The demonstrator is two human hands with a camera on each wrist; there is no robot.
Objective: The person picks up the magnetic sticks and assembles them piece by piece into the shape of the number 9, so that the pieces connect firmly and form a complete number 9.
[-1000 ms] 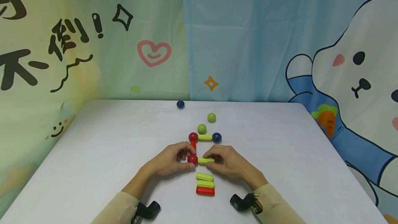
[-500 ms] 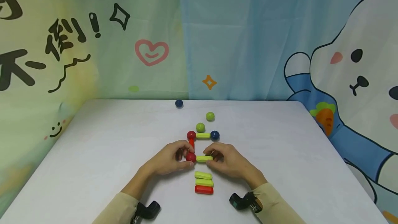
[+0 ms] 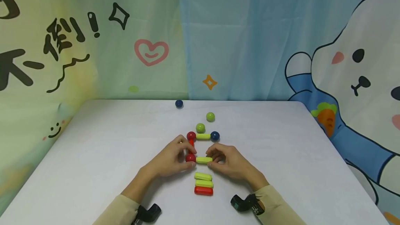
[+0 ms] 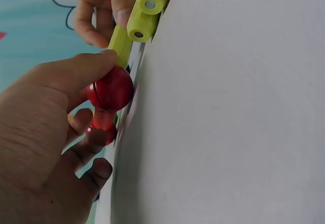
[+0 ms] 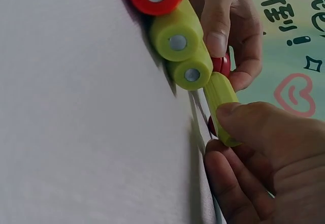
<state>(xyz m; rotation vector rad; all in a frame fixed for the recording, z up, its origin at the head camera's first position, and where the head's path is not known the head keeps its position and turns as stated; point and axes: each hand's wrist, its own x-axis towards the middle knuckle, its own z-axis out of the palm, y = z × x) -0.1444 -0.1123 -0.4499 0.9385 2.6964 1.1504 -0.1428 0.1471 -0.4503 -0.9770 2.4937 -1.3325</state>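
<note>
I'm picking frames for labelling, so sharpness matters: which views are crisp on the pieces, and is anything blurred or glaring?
Head view: even, soft light, faint shadows, red ball and green stick sharp though small. Left wrist view: left hand soft, very close. Right wrist view: stick ends sharp, right hand slightly soft. No harsh glare anywhere.

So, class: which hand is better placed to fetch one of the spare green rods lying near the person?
Probably the right hand: it pinches the green rod, and the spare green rods lie just below it. The left hand holds the red ball.
</note>
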